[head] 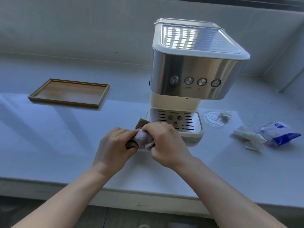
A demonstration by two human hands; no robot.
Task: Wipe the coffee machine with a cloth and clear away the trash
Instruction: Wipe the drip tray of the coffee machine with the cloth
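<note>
Here both hands [141, 142] bunch cloth [143, 138]; wrapper [279, 134] print unreadable.

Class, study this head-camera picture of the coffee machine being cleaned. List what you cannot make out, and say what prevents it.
- Cloth: mostly bunched inside the left hand and right hand, so its full shape is hidden.
- Coffee machine: button symbols too small and blurred to read; its overhanging top hides the spout.
- Blue-and-white packet: print too small.
- Clear plastic lid: faint against the counter, partly under a crumpled tissue.
</note>
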